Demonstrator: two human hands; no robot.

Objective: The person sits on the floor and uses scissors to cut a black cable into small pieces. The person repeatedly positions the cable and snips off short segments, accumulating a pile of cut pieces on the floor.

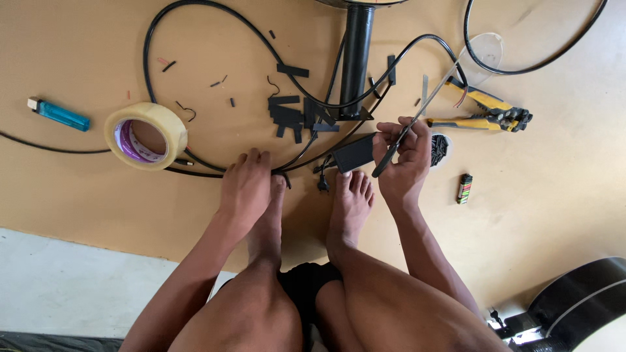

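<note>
A: Status on your hands?

B: Your left hand (244, 186) is down flat, palm on top of your left foot (267, 221), fingers curled forward over the black cable (195, 171) where it passes the toes. Fingers closed down on it, pinning it against the board (78, 189). Arm runs straight down from the knee, wrist bent slightly.

A: Right?

B: Your right hand (404, 163) is raised just above your right foot (351, 202), wrist cocked, knuckles up. It grips a pair of scissors (399, 140), fingers wrapped tight on the handles. Blades point up and away, toward the stripper (486, 112).

A: Blades open or shut?

B: Can't tell, too thin from this view. A black flat piece (354, 152) sits just left of that hand, touching the thumb side.

A: Everything else, relative to the tape roll?

B: Tape roll (145, 135) is left of your left hand, resting on the cable loop. Blue lighter (60, 115) is further left of it. Black cut strips (293, 116) lie right of the roll, by the black stand post (357, 52). Second lighter (464, 188) is far right, past your right hand.
</note>
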